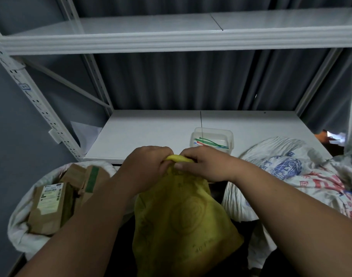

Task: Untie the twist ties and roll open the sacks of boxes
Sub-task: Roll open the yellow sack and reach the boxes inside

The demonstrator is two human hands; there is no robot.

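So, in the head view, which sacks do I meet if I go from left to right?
Open white sack of boxes → yellow sack, its neck gripped by left hand and right hand → white printed sack.

You are gripping the bunched neck of the yellow sack (181,216) at the centre of the frame with your left hand (145,166) and right hand (205,164); any tie there is probably hidden under your fingers. At lower left, an opened white sack (19,222) is showing cardboard boxes (51,206). A printed sack (291,168) is lying at right, and a clear tub (211,139) of coloured ties is sitting on the shelf (147,132) just above centre.
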